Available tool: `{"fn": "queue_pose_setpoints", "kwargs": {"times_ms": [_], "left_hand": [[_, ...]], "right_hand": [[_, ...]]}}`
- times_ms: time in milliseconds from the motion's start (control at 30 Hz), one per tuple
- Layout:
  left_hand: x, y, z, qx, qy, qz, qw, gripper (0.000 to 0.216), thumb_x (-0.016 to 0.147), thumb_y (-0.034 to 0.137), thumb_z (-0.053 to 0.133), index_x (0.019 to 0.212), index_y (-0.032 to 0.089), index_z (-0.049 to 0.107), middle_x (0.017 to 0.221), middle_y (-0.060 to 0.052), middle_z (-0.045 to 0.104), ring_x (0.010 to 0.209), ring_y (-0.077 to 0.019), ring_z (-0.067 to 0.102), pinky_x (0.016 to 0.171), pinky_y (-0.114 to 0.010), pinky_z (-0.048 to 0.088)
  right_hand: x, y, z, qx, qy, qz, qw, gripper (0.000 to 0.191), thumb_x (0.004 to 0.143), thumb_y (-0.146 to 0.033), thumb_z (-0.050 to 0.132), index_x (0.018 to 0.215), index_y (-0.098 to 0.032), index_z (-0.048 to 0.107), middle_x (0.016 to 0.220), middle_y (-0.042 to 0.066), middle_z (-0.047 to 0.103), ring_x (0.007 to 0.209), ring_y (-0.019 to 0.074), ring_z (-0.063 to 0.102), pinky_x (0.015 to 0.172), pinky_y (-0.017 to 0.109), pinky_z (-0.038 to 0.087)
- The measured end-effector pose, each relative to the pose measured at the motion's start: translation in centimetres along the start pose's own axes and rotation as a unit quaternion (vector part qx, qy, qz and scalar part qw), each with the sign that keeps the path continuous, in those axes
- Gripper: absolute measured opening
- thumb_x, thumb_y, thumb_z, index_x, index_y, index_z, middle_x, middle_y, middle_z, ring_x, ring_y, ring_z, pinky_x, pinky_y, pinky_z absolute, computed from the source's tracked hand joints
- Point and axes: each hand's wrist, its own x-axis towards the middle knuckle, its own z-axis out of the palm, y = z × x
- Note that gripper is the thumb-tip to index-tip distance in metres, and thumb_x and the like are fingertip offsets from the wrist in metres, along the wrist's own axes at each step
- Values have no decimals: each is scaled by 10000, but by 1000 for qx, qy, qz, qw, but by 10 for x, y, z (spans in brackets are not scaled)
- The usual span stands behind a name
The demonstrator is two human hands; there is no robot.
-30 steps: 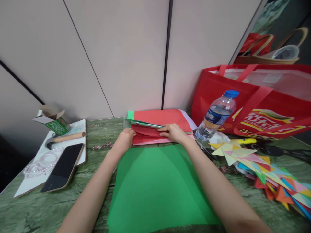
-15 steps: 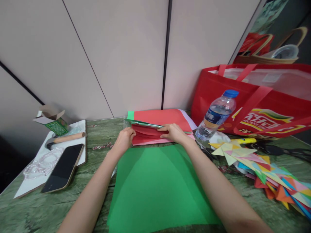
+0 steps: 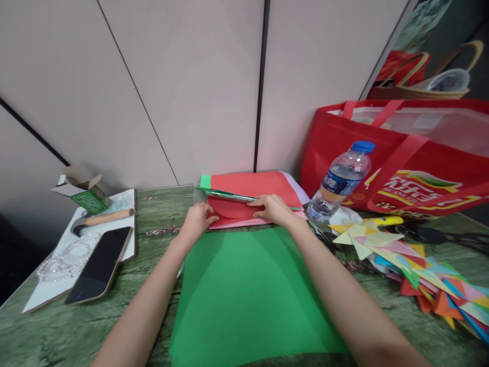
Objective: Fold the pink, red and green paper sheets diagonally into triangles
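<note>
A stack of coloured paper (image 3: 244,220), mostly red with pink and green edges, lies by the wall. Its upper part is lifted and bent back along a shiny, plastic-like edge (image 3: 225,195), and red sheets show in the gap. At the left end of that gap is my left hand (image 3: 195,222), with thumb and fingertips apart beside the red sheets. My right hand (image 3: 275,210) grips the lifted part at the right; its fingertips are partly hidden. Flat under my forearms, nearer to me, lies a large green sheet (image 3: 252,290).
On the left a white board (image 3: 132,242) carries a phone (image 3: 100,265), a wooden-handled hammer (image 3: 109,217), beads (image 3: 71,257) and a small green box (image 3: 91,200). On the right stand a water bottle (image 3: 340,178) and a red bag (image 3: 405,148), near a folded-paper chain (image 3: 428,275).
My left thumb and fingers have spread apart, and the separate red sheets at the gap have dropped flatter. The right hand keeps its place.
</note>
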Motion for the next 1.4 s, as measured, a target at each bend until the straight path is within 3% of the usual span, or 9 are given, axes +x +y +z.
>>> {"fn": "queue_pose_setpoints", "kwargs": {"times_ms": [200,333,467,633,1100,1400], "left_hand": [[-1,-8,4,24,-5,21,999,110,640,167,738,711,177,655,761,-48,655,756,-201,608,696,-303,477],[0,-10,2,36,-7,48,998,30,724,179,674,706,178,650,754,-48,650,758,-193,594,709,-303,469],[-1,-3,-3,46,-26,102,993,157,808,142,557,671,184,622,723,-46,626,747,-186,565,721,-301,455],[-6,5,-6,59,-29,140,988,217,781,13,467,710,176,591,740,-62,586,756,-206,530,721,-319,441],[-8,-2,0,15,53,107,993,168,816,72,414,812,199,524,765,-27,562,742,-171,527,665,-273,418],[-9,-1,5,-11,98,61,993,176,743,39,453,747,212,483,704,10,514,679,-150,502,621,-251,386]], "right_hand": [[-1,-1,-2,-2,-3,-2,1000,414,737,-229,706,1144,-286,654,1114,30,688,999,218,629,868,313,458],[-1,-1,-2,-1,-4,-5,1000,424,728,-234,709,1146,-280,655,1107,37,690,988,225,632,860,318,460],[-1,-1,-2,0,-3,-5,1000,404,743,-236,699,1142,-284,657,1098,34,694,990,225,632,862,320,457],[-1,0,-1,3,-2,-8,1000,369,768,-234,669,1134,-285,663,1092,32,696,981,220,635,852,315,460],[-3,-2,-3,1,-4,-14,1000,335,815,-226,568,1130,-283,668,1101,23,693,952,202,643,825,287,461],[-2,-1,-2,15,-13,-3,1000,417,719,-255,707,1133,-288,664,1119,32,685,997,222,628,854,297,456]]}}
